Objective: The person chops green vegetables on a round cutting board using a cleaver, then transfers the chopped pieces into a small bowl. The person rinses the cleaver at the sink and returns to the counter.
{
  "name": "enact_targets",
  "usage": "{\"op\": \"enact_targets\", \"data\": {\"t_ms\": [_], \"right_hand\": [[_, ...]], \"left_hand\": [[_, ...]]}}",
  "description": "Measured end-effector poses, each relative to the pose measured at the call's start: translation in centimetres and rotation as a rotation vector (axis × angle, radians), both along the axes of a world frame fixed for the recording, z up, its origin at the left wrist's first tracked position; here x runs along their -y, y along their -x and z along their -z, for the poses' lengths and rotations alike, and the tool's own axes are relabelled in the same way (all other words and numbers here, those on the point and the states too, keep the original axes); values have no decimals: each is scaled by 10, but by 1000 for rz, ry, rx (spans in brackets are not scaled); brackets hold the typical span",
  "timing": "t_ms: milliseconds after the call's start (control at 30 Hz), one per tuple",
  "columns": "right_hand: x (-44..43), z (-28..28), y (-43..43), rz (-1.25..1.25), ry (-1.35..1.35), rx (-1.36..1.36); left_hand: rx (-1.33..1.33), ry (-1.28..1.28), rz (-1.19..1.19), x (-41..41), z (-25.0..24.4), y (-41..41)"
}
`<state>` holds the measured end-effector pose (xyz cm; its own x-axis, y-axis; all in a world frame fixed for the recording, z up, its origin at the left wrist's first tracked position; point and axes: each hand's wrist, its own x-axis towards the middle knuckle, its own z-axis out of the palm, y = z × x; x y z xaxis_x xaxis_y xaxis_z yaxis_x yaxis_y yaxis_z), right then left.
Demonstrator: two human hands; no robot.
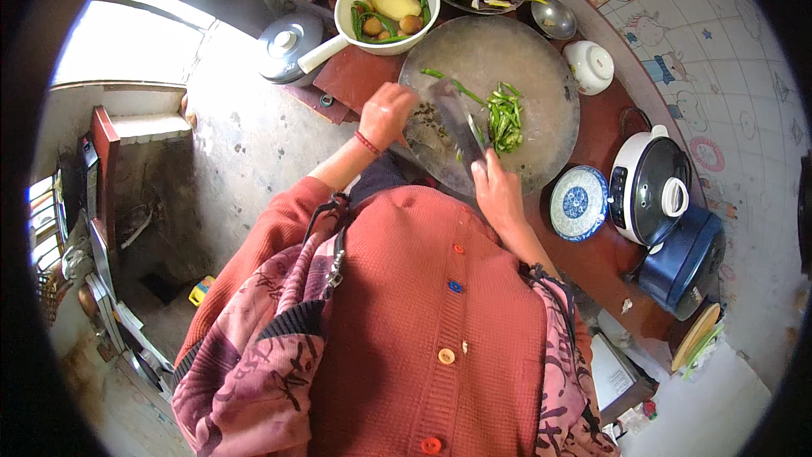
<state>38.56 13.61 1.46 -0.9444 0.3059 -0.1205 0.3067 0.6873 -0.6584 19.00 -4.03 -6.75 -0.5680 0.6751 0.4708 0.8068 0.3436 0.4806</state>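
My right hand [497,187] grips the handle of a wide-bladed kitchen knife [458,119], its blade over the round cutting board [545,108]. To the right of the blade lies a pile of sliced green peppers [505,119]. A long green pepper piece [466,90] lies beyond the blade, partly hidden by it. My left hand [387,113] is at the board's left edge, fingers curled and slightly blurred; whether something small is between them cannot be told. Dark bits [426,117] lie on the board between that hand and the knife.
A white pot [342,28] holds a peeled potato, green peppers and small round brown items. A lidded pot [288,44] stands left of it. Around the board's right are a metal ladle [554,18], an upturned white bowl [589,68], a patterned plate [578,203] and an electric cooker [653,187].
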Motion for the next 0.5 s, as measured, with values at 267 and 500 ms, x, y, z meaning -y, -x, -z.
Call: {"op": "enact_targets", "data": {"t_ms": [267, 500], "right_hand": [[-11, -2, -27, -42, -177, 220], [-45, -2, -54, 151, -198, 104]], "left_hand": [[6, 149, -32, -39, -2, 42], [-27, 194, 14, -31, 5, 36]]}}
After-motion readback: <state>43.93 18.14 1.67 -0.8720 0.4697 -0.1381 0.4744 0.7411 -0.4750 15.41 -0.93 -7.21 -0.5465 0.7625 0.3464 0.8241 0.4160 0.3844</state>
